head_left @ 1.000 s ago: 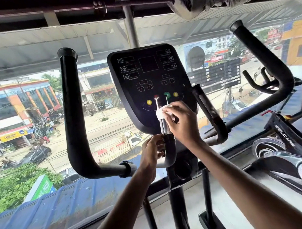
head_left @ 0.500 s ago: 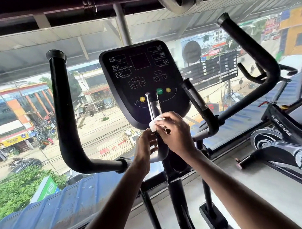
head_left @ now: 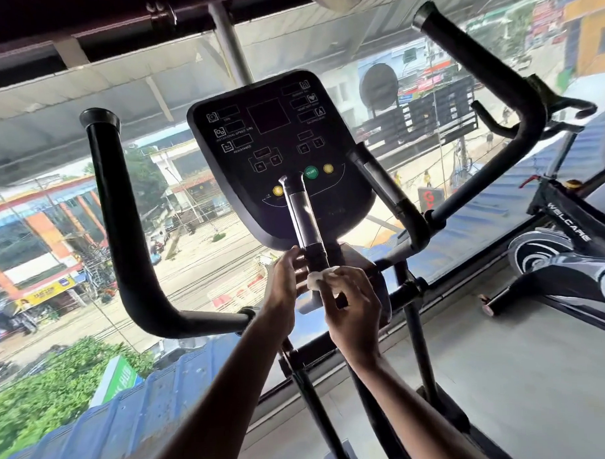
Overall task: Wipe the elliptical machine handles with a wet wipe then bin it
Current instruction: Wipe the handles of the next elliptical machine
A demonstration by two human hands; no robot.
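Pinching the wet wipe (head_left: pixel 321 280) against the inner handle (head_left: pixel 304 215), right hand (head_left: pixel 355 306) sits just beside left hand (head_left: pixel 286 288), which grips that handle; bunched so small, the wipe could slip free.

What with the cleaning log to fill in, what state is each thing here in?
wet wipe: bunched, pressed low on the inner handle.
right hand: pinches the wet wipe.
left hand: grips the inner handle beside the wipe.
inner handle: upright, held near its base.
left outer handle: untouched.
console: display dark.
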